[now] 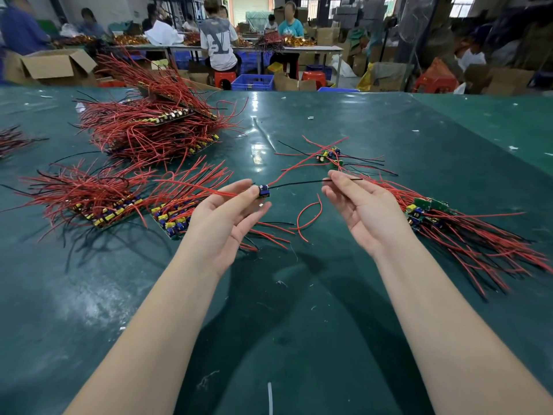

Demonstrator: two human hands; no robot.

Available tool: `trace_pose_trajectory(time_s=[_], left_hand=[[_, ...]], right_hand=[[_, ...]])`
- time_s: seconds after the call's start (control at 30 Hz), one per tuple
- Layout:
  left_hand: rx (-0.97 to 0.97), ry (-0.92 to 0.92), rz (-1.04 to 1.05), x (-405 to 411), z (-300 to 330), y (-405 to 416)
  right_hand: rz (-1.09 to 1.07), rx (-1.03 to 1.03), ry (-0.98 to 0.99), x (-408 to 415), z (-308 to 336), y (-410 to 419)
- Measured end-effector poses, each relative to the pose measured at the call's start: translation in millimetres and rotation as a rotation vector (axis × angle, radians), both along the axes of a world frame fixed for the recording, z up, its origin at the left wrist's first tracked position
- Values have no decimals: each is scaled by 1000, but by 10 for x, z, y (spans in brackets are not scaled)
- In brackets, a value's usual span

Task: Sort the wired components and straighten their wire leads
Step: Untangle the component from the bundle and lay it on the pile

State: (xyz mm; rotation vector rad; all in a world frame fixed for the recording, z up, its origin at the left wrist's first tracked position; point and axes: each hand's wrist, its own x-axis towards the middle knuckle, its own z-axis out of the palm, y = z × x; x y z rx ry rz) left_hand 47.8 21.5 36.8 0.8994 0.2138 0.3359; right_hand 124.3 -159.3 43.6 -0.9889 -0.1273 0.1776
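My left hand (223,217) pinches a small wired component (264,191) with a blue part, held above the green table (269,324). A black lead (299,183) runs from it to my right hand (363,209), whose fingertips pinch the wire near its far end. The component's red leads (206,189) stretch out to the left and up to the right. Rows of sorted components with red wires lie at the left (104,205) and beside my left hand (175,218). Another sorted bundle (443,223) lies to the right of my right hand.
A big heap of wired boards (155,124) sits at the back left. A few loose components (327,155) lie behind my hands, and a loose red wire (308,217) between them. Beyond the table edge are people at benches, cardboard boxes (54,65) and blue crates (253,82).
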Motion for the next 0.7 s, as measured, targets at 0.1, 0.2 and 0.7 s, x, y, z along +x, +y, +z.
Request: trace_pose_trajectory(time_s=[0.1, 0.2, 0.7], left_hand=[[15, 7, -6, -1, -2, 26], [31, 35, -45, -10, -1, 44], [126, 117, -138, -32, -13, -10]], right_hand=[[22, -26, 13, 19, -11, -12], [110, 3, 38, 13, 13, -27], [72, -15, 7, -20, 37, -20]])
